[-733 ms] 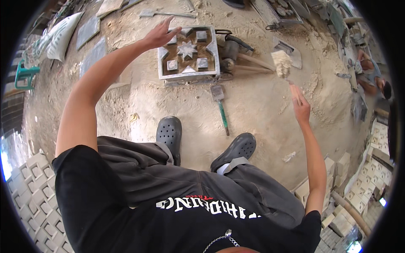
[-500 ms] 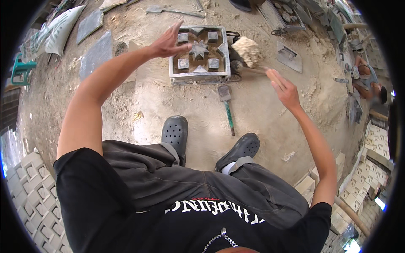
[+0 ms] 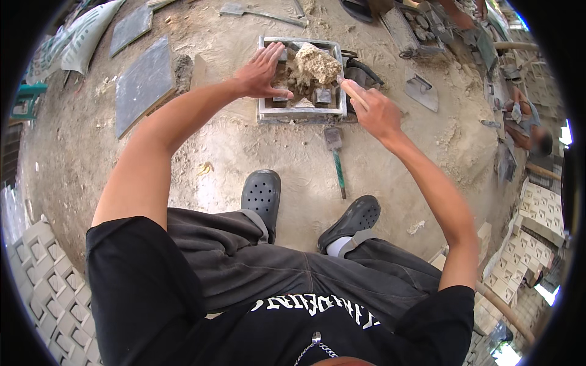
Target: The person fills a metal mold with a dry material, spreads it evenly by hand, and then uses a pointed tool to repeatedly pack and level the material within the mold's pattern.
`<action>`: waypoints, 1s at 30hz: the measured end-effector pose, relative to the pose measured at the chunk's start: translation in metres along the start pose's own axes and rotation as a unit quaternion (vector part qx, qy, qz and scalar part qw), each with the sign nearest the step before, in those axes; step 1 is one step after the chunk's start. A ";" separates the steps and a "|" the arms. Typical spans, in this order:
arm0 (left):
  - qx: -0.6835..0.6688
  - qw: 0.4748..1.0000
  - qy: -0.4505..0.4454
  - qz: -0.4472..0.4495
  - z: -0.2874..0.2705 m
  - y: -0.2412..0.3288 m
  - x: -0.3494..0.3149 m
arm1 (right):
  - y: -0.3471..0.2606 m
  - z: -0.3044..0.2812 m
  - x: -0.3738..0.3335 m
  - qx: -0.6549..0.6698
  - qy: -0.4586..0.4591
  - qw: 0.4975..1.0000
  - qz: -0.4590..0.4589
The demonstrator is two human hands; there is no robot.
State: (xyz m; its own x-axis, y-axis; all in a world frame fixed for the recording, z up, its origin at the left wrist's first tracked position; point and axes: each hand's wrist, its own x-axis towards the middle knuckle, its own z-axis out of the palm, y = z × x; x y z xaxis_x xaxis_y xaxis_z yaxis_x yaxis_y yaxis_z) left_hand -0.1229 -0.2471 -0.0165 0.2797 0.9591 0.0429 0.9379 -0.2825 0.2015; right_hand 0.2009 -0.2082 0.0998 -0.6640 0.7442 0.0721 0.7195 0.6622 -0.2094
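Observation:
A square metal mould with raised blocks inside lies on the ground in front of me. My right hand grips the wooden handle of a trowel at the mould's right side. A lump of pale, damp mortar sits over the mould's middle and right part, hiding the trowel's blade and much of the pattern. Some crumbs lie among the blocks below it. My left hand is open, fingers spread, at the left rim of the mould, with the thumb reaching over its inside.
A green-handled scraper lies between the mould and my shoes. A flat float rests at the right, grey slabs at the left. Patterned blocks stand at the lower left. Another person is at far right.
My right hand has swung the loaded trowel left, from beside the mould to over it. My left hand has lowered onto the mould's left side. Mortar now covers the star pattern.

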 end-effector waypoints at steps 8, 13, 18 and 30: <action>-0.027 0.998 0.046 -0.031 0.003 0.015 -0.001 | -0.014 0.001 -0.005 -0.019 0.024 0.999 -0.029; -0.044 0.994 0.071 -0.065 0.005 0.025 -0.013 | -0.012 0.012 -0.006 0.012 0.040 0.997 -0.065; -0.019 0.995 0.067 -0.071 0.010 0.030 -0.022 | -0.008 0.018 -0.001 -0.006 0.029 0.999 -0.021; 0.026 0.991 -0.089 0.093 -0.001 0.068 0.011 | 0.023 -0.004 0.003 -0.038 0.063 0.996 0.041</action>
State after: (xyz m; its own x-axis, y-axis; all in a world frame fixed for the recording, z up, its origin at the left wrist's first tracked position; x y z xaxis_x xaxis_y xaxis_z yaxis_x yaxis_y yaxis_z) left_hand -0.0565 -0.2561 -0.0012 0.4757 0.8740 -0.0994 0.8749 -0.4585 0.1558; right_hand 0.2162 -0.1901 0.0995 -0.5745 0.7983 0.1807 0.7869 0.5995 -0.1464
